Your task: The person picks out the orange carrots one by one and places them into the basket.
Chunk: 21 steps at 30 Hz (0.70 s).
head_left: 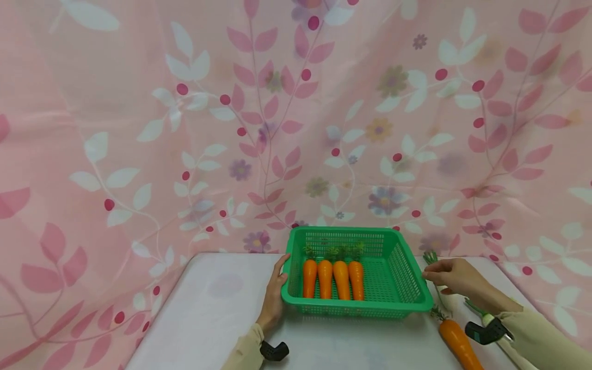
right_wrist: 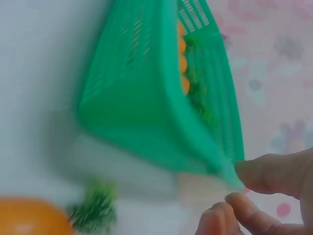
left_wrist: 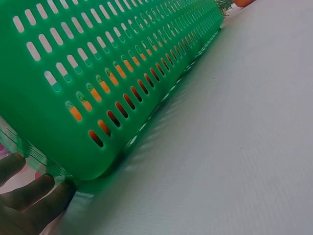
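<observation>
A green plastic basket with slotted walls sits on the table, holding several orange carrots side by side, leafy tops toward the back. My left hand rests against the basket's left side; in the left wrist view its fingers lie fairly straight along the end wall. At the right rim is my right hand. The right wrist view shows its thumb by the basket's corner, the other fingertips below and a gap between them. Motion blurs the basket there.
To the basket's right, a loose carrot lies near my right forearm. A long pale vegetable with a green top is partly hidden under that wrist. More green stalks show behind the right hand. A pink floral curtain hangs behind the white table.
</observation>
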{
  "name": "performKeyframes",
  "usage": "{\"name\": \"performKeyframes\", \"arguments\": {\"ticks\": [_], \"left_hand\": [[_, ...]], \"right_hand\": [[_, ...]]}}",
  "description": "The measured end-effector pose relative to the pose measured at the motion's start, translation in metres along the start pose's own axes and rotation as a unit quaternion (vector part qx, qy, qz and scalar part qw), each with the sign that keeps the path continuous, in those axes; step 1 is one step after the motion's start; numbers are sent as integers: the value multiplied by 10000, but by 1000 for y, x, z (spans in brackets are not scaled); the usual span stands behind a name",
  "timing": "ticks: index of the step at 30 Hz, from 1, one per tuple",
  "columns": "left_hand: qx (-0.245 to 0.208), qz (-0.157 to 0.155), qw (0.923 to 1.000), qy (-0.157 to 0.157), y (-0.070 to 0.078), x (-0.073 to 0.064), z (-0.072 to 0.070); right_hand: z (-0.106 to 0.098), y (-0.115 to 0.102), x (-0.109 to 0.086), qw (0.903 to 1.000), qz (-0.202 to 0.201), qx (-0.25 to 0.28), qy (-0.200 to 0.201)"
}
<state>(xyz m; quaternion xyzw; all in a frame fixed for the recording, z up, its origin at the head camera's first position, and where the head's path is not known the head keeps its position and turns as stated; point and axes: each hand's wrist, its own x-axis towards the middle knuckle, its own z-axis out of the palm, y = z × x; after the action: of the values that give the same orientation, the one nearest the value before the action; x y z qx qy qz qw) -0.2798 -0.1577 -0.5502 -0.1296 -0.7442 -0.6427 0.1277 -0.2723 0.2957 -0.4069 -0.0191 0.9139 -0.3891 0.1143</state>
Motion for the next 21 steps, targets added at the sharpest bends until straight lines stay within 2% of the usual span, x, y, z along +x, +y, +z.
{"name": "performKeyframes", "arguments": {"ticks": [5,8,12,21], "left_hand": [[-26,9,10000,-8,-1,0,0],[-16,7,10000,-14,0,1,-1],[27,72,10000,8,1,2,-1],[-34,17,10000,69,-2,2,1]], "right_hand": [[-6,25,-5,9990,326,-293,-115],[-5,42,-10,9971,386,-589,-275],[1,61,-17,9955,438,-714,-445],[15,84,-30,9923,799,-753,-567]]}}
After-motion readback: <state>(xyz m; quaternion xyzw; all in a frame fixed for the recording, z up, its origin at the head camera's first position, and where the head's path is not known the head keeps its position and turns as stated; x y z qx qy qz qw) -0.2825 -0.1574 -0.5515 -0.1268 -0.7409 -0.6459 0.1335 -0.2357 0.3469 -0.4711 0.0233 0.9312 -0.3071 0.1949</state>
